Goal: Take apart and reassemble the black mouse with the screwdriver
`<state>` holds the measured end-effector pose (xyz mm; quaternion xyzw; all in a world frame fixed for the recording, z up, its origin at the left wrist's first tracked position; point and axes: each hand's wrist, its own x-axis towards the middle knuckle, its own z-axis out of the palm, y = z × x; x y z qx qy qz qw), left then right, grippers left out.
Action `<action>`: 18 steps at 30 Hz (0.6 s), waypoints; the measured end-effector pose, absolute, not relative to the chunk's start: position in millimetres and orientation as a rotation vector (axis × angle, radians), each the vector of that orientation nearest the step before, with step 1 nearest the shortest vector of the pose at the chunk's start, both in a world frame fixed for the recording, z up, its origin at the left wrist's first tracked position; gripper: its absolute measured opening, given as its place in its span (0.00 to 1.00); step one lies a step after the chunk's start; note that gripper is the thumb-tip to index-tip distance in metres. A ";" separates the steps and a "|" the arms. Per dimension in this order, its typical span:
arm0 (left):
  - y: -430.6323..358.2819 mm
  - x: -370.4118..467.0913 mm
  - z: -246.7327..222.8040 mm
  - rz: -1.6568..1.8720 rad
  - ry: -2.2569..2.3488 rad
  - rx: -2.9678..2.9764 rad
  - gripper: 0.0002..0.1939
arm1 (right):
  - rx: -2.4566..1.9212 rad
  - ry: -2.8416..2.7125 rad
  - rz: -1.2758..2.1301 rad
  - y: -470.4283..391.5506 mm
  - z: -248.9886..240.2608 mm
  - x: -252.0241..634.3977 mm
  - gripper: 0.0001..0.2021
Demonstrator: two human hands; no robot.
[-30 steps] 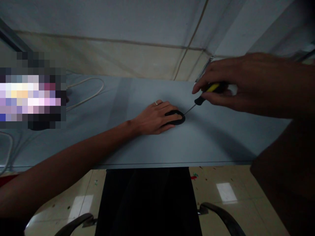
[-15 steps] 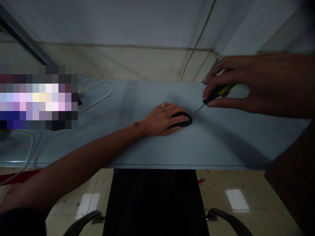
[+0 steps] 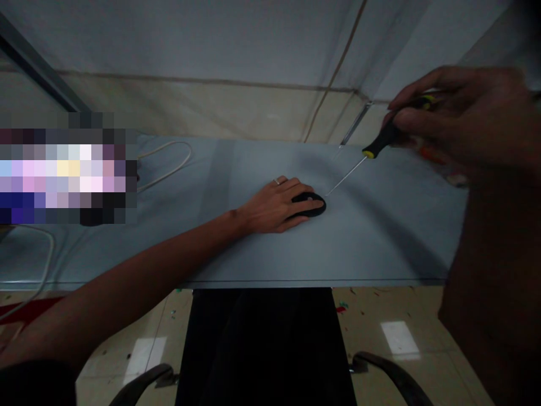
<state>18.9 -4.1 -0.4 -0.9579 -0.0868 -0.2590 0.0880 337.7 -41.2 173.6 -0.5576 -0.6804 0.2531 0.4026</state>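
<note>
Left hand (image 3: 274, 204) flat on grey worktop (image 3: 380, 237), fingers pinning black oval part (image 3: 311, 204). Right hand (image 3: 460, 115) raised, gripping screwdriver (image 3: 382, 141), tip just beside the part.

My left arm runs bare from the lower left corner, extended diagonally forward, elbow low, wrist straight. My left hand (image 3: 276, 206) lies palm down, fingers together and gently curved, a ring on one finger; the fingertips press down flat rather than curl into a fist. My right forearm rises along the right edge, close to the camera and dark. My right hand (image 3: 456, 121) is raised, fingers pinched in a closed grip, thumb opposing the forefinger; it is blurred, so I cannot count the fingers engaged.
</note>
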 end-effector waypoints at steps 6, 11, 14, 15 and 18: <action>-5.0 19.3 1.8 -0.749 -0.258 -2.854 0.23 | -1.498 -1.834 1.084 -24.1 104.8 306.9 0.24; -5.0 18.7 2.1 -0.782 -0.260 -2.849 0.21 | -1.577 -1.893 1.171 -22.7 88.7 315.8 0.30; -4.2 17.9 0.8 -0.791 -0.246 -2.860 0.21 | -1.607 -1.902 1.133 -21.1 77.9 305.8 0.26; -3.9 17.7 0.4 -0.800 -0.244 -2.860 0.21 | -1.613 -1.908 1.121 -20.1 74.4 303.0 0.26; -3.4 17.6 -0.8 -0.821 -0.251 -2.862 0.21 | -1.636 -1.944 1.116 -16.7 66.5 299.3 0.26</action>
